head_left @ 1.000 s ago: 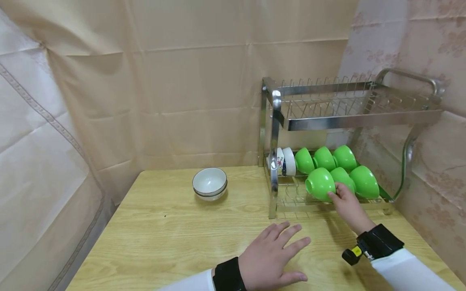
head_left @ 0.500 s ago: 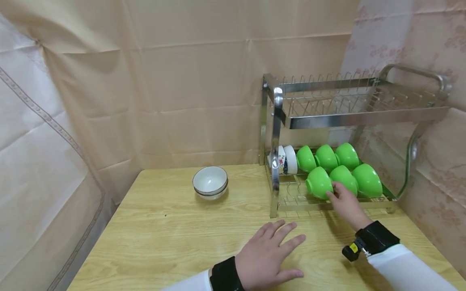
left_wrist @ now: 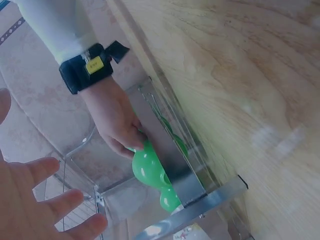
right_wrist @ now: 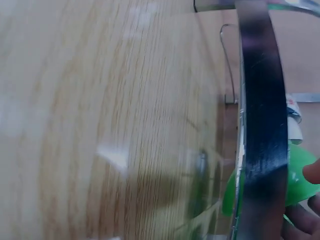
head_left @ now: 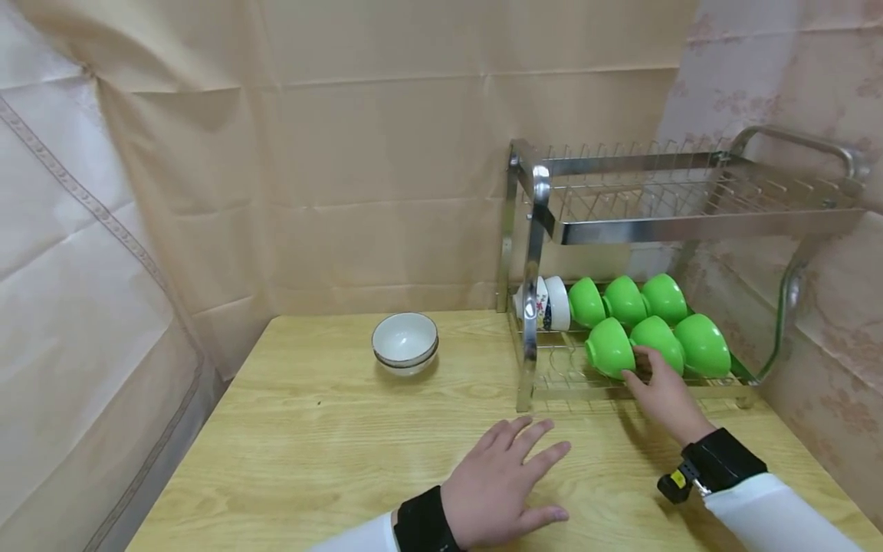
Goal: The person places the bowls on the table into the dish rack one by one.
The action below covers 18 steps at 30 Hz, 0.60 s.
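In the head view, several green bowls stand on edge in two rows on the lower tier of a metal dish rack (head_left: 679, 230). At the front left, my right hand (head_left: 665, 395) has its thumb and bent fingers at the rim of a green bowl (head_left: 610, 349). In the right wrist view, the thumb lies against this green bowl (right_wrist: 299, 167); part of it hides behind the rack's bar. My left hand (head_left: 497, 483) hovers near the table's front with spread fingers, holding nothing. Its fingers (left_wrist: 65, 202) also show in the left wrist view.
Two stacked white bowls (head_left: 405, 341) with dark rims sit left of the rack on the wooden table (head_left: 290, 460). White patterned bowls (head_left: 557, 304) stand at the lower tier's left end. The upper tier's wire prongs overhang the green bowls. Cloth (head_left: 386, 169) hangs behind.
The front-left green bowl has tipped a little more upright and leftward in the rack. The gap between my right thumb and fingers shows more clearly. My left hand has drifted slightly left.
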Each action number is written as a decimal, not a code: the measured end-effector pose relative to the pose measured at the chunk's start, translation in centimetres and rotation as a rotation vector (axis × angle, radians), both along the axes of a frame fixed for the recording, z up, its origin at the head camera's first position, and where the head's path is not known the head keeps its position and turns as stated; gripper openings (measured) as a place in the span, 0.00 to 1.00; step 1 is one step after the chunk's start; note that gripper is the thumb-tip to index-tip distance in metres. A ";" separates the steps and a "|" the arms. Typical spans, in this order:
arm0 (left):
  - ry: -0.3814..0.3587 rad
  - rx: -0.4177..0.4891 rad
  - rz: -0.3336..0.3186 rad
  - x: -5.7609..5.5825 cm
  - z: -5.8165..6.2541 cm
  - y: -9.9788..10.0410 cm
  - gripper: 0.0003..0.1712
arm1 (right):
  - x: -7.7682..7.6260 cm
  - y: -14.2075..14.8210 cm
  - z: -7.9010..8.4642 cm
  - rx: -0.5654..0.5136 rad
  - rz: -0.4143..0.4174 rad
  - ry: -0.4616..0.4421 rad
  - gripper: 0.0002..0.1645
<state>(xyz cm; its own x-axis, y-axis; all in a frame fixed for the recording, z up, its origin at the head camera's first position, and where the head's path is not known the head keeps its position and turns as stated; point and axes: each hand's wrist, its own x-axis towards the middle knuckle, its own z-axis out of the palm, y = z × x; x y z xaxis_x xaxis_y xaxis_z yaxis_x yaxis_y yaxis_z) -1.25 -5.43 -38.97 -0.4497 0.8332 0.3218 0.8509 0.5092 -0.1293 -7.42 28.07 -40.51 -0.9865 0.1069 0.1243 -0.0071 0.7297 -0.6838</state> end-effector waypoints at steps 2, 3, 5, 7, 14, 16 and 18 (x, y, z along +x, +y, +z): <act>-0.006 0.006 0.016 0.0 0.1 -0.3 0.42 | 0.6 -0.1 0.3 -0.045 -0.003 0.015 0.42; -0.009 0.008 0.025 0.0 0.1 -0.5 0.42 | 0.9 -0.1 0.4 -0.060 -0.009 0.031 0.43; -0.025 0.008 0.042 0.0 0.2 -1.1 0.42 | 1.7 -0.3 0.7 -0.073 -0.016 0.062 0.44; -0.047 0.013 0.060 -0.1 0.3 -1.8 0.42 | 2.6 -0.8 1.0 -0.063 -0.026 0.087 0.46; -0.170 0.046 0.136 -0.6 0.5 -4.7 0.41 | 6.4 -4.7 1.4 0.155 0.083 0.212 0.49; -0.187 0.062 0.162 -0.8 0.3 -5.5 0.40 | 7.4 -6.0 1.3 0.244 0.153 0.273 0.48; -0.198 0.080 0.193 -0.9 0.0 -6.2 0.41 | 8.3 -7.0 1.1 0.326 0.215 0.335 0.48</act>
